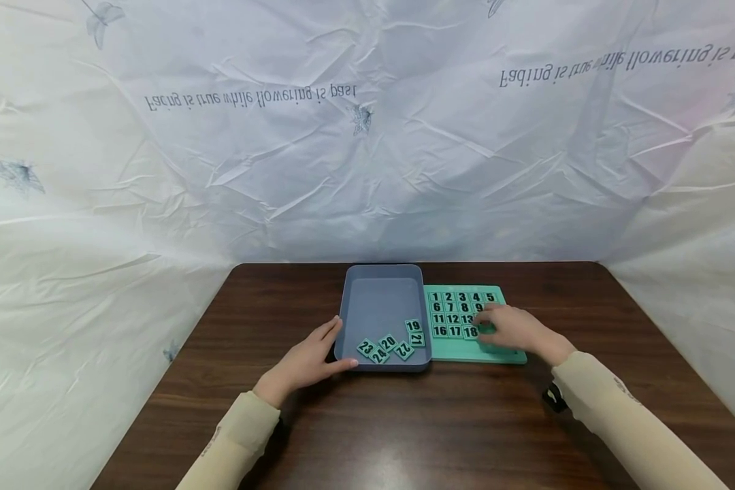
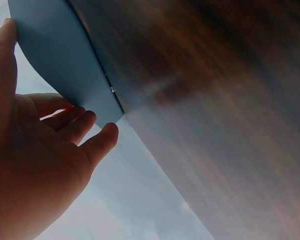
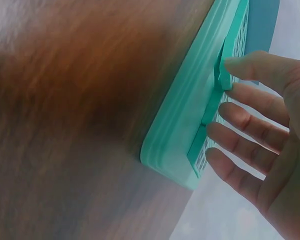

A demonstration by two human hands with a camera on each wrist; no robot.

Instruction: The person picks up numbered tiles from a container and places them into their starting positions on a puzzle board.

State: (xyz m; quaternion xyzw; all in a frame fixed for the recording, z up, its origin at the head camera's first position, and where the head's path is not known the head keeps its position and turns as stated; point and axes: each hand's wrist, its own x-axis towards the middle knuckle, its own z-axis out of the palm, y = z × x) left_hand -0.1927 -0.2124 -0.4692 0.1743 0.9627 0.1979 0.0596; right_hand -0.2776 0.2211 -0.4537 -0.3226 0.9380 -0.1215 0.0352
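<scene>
At the near left corner of a grey-blue tray, my left hand rests with fingers along the side wall and thumb at the front rim. Loosely bent fingers of that hand touch the tray wall in the left wrist view. To the right, my right hand is over a green number board. Its thumb and index finger pinch the number tile 18, which sits slightly tilted after tile 17. In the right wrist view this tile has a raised edge; the other fingers hover beside the board.
Loose green number tiles, 19 to 24, lie in the near part of the tray. Rows of tiles starting at 1 fill the board's upper part. Both stand on a dark wooden table, with a wrinkled printed sheet behind.
</scene>
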